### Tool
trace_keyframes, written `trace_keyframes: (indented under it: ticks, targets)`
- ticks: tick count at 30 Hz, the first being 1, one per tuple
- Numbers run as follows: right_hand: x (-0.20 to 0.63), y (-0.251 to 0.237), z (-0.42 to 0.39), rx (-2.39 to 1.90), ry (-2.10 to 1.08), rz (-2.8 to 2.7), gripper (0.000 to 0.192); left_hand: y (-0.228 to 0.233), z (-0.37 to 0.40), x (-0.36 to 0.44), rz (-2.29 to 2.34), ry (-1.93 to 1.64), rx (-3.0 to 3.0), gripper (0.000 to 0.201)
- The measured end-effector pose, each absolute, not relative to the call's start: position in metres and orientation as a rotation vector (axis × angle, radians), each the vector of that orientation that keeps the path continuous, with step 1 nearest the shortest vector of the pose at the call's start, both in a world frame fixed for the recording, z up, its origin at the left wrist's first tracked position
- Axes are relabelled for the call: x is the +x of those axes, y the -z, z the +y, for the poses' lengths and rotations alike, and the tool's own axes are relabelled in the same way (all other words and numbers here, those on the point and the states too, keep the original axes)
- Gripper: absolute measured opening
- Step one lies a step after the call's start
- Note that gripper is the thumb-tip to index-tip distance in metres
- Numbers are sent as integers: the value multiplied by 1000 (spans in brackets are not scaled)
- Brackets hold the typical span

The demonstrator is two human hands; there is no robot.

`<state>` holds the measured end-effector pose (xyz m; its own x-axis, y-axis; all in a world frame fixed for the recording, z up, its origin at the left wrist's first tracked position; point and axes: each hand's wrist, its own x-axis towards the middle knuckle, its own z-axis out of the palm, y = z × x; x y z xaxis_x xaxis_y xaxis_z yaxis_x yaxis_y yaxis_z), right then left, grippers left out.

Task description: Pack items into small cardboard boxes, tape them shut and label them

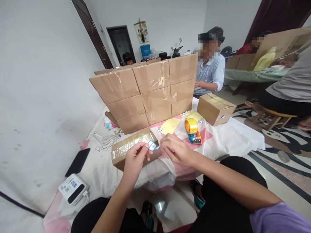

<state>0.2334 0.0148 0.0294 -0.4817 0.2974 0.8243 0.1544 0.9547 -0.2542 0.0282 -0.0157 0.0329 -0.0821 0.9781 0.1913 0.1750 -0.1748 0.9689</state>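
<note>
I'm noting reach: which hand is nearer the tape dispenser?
Right. The right hand is just left of the tape dispenser, apart from it; the left hand is farther left, at the nearest box, pinching a sticker.

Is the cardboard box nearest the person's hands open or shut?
Shut: the cardboard box has a flat top, with shiny tape running along it.

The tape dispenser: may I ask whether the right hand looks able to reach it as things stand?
Probably yes: the right hand is close to the tape dispenser, with nothing visible between them, though its fingers look pinched together.
</note>
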Motion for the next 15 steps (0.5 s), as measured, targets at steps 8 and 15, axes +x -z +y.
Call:
trace_keyframes:
  ticks: [8, 15]
  targets:
    - [243, 0, 137, -1607, -447, -1914, 26, -20, -6, 25, 1450, -1506, 1339, 33]
    - [227, -3, 194, -1895, -503, -1774, 44, -27, -16, 24, 1520, -1467, 1425, 30]
